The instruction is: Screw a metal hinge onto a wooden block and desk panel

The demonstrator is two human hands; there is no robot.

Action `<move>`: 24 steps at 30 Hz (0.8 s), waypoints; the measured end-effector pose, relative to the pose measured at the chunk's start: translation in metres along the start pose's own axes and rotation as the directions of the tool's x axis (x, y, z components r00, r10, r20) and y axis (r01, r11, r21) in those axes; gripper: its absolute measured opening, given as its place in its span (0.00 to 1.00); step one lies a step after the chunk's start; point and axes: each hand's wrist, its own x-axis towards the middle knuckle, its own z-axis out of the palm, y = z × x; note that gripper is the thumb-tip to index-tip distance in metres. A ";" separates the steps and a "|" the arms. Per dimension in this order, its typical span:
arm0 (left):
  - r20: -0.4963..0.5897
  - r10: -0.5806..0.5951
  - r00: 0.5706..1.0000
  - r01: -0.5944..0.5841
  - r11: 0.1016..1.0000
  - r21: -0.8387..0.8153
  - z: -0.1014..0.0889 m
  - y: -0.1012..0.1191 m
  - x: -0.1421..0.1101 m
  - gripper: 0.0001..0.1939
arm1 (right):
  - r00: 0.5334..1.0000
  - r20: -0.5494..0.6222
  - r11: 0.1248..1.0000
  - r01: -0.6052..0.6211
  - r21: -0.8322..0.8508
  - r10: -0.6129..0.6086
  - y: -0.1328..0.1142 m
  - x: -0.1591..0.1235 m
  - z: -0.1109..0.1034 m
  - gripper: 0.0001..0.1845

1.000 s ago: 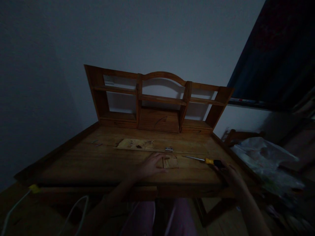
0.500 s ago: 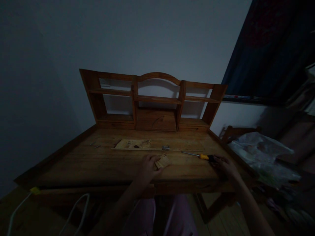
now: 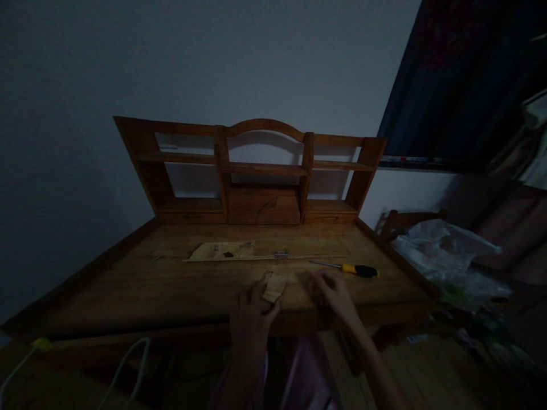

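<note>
A small piece of pale wood [image 3: 274, 286] is gripped along its left edge by my left hand [image 3: 251, 312], tilted up near the desk's front edge. To the right, my right hand [image 3: 331, 291] hovers over the desk with loosely bent, slightly blurred fingers and no object visible in them. Beyond it lies a screwdriver [image 3: 361, 270] with a yellow and black handle, its shaft pointing left. Further back is a thin wooden strip [image 3: 222, 250] with a torn pale left part. A small metal hinge [image 3: 281, 254] sits at the strip's middle.
A wooden shelf unit [image 3: 264, 168] stands along the desk's [image 3: 171, 290] back. Small metal bits [image 3: 156, 258] lie at the left. A chair with a clear plastic bag [image 3: 444, 245] stands at the right. A white cable [image 3: 139, 364] hangs at the front left.
My right hand has let go of the screwdriver and moved left toward the wood piece. The screwdriver stays lying on the desk. My left hand keeps hold of the wood piece, now tilted up more.
</note>
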 end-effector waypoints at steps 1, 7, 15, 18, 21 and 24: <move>0.002 -0.004 1.000 0.004 1.000 0.012 0.000 0.004 -0.002 0.23 | 0.988 0.131 0.994 -0.092 0.062 0.084 -0.003 -0.002 0.016 0.26; 0.046 -0.059 0.997 0.062 0.996 -0.064 0.005 0.019 -0.018 0.27 | 0.954 0.250 0.953 -0.222 0.206 0.168 0.000 -0.001 0.057 0.33; 0.071 -0.088 0.994 0.104 0.958 -0.267 0.017 0.016 -0.022 0.30 | 0.953 0.226 0.939 -0.254 0.231 0.202 0.007 0.009 0.058 0.26; 0.095 -0.120 0.988 0.149 0.900 -0.410 0.019 0.012 -0.022 0.30 | 0.954 0.228 0.936 -0.251 0.246 0.195 0.007 0.012 0.056 0.24; 0.206 -0.241 0.949 0.316 0.773 -0.551 0.012 0.001 -0.009 0.25 | 0.954 0.236 0.938 -0.243 0.248 0.185 0.009 0.021 0.046 0.24; 0.408 -0.302 0.861 0.508 0.503 -0.699 0.004 -0.016 0.020 0.22 | 0.953 0.211 0.942 -0.261 0.210 0.217 0.011 0.039 0.034 0.20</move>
